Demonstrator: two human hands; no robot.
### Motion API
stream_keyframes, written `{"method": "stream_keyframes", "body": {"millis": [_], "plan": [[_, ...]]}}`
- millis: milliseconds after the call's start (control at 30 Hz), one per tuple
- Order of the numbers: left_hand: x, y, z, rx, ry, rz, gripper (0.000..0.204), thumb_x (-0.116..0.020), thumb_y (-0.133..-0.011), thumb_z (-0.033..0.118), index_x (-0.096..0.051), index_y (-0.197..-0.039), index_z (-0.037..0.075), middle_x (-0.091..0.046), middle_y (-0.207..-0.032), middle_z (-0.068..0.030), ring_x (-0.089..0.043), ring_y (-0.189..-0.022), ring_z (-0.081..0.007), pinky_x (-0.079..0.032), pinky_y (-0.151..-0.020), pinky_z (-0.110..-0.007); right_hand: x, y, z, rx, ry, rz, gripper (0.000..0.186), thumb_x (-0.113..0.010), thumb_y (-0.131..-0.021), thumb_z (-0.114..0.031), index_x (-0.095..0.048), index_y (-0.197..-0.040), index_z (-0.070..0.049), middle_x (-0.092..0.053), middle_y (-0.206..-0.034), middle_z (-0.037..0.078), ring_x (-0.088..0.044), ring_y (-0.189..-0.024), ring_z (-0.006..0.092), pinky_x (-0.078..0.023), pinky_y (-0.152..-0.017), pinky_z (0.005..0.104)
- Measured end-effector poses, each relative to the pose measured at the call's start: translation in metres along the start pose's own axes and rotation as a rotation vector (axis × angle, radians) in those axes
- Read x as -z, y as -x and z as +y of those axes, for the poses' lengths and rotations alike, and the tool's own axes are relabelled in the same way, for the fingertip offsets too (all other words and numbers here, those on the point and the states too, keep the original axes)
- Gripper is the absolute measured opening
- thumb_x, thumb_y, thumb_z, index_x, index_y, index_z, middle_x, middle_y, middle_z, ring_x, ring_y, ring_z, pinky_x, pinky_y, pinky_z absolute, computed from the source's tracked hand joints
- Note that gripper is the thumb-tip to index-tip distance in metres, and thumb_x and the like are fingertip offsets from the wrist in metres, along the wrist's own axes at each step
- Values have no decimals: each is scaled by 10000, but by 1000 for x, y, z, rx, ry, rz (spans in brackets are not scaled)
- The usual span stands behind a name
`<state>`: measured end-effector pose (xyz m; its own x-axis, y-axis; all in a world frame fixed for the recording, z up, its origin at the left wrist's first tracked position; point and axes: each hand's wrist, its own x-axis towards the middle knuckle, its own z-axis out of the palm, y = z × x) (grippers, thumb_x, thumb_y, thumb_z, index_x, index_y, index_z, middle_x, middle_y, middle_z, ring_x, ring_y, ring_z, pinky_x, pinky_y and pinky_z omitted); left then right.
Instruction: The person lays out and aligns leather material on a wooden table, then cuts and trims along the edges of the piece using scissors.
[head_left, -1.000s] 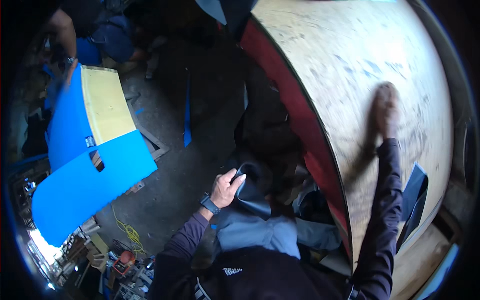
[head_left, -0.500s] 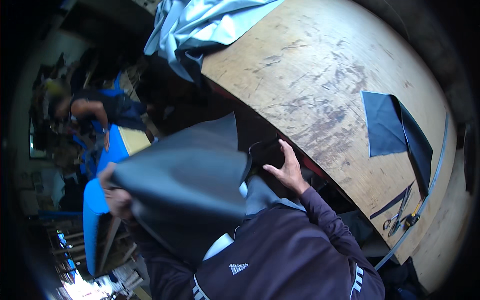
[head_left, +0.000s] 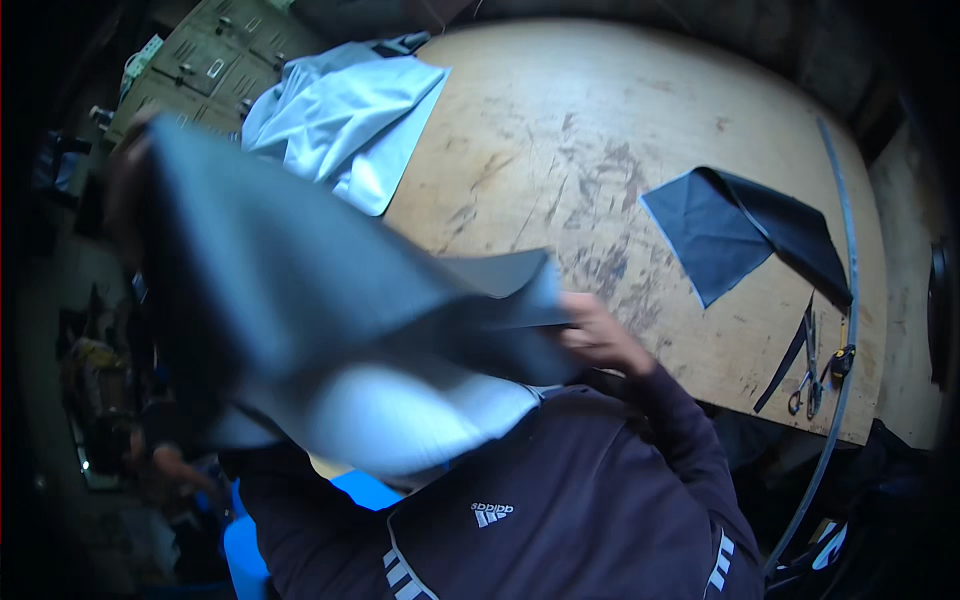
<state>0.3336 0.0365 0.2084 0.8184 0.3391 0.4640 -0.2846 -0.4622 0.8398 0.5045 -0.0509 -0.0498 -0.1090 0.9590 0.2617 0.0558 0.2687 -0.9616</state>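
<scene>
A large dark grey sheet of leather-like material [head_left: 330, 270], with a pale white backing, hangs in the air before my chest, bent and partly smeared by motion. At its raised upper-left corner, my left hand [head_left: 127, 195] grips the edge; shadow and blur hide most of its fingers. My right hand [head_left: 603, 335] is closed on the sheet's right edge, beside the near side of the wooden table. Some of its fingers are behind the material.
On the wooden table [head_left: 520, 130] lie light grey cloth [head_left: 345, 115], a folded dark piece [head_left: 715, 230], scissors [head_left: 810, 375], a tape measure [head_left: 842, 362], a dark strip [head_left: 783, 365] and a long metal strip [head_left: 848, 250]. Metal lockers [head_left: 215, 65] stand far left. Another person's arm [head_left: 180, 468] shows lower left.
My left hand has lifted the sheet up and to the left. My right hand, open and apart before, now grips its right edge. The view has turned, bringing the lockers in.
</scene>
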Motion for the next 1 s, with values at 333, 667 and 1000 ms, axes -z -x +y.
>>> {"method": "stream_keyframes", "body": {"millis": [333,667,1000], "plan": [[279,-41,-404,486,-449,344,580,-732,-923,346,-592,-1298,-74,-675,-1215,-230,-658,-1130,-304,-489,-1012,-381,193,123,99,-643,64,978,273,-730,-899,-169,-700,-1085,27,-692,-852,18,-606,-686,70,-496,-623,243],[107,158,-444,792,-750,585,980,-845,-771,456,-377,-1477,-36,-406,-1496,-250,-395,-1391,-401,-325,-1161,-464,96,170,159,-821,33,1535,388,-770,-888,-193,-624,-1163,39,-574,-769,-14,-516,-633,57,-418,-542,209],[144,150,-521,963,-1103,625,316,-707,-871,266,-644,-1093,50,-626,-1197,-154,-583,-1160,-314,-453,-992,-490,80,133,145,-1032,481,1092,293,-700,-909,-170,-663,-1010,102,-735,-933,161,-691,-845,227,-547,-751,395]]}}
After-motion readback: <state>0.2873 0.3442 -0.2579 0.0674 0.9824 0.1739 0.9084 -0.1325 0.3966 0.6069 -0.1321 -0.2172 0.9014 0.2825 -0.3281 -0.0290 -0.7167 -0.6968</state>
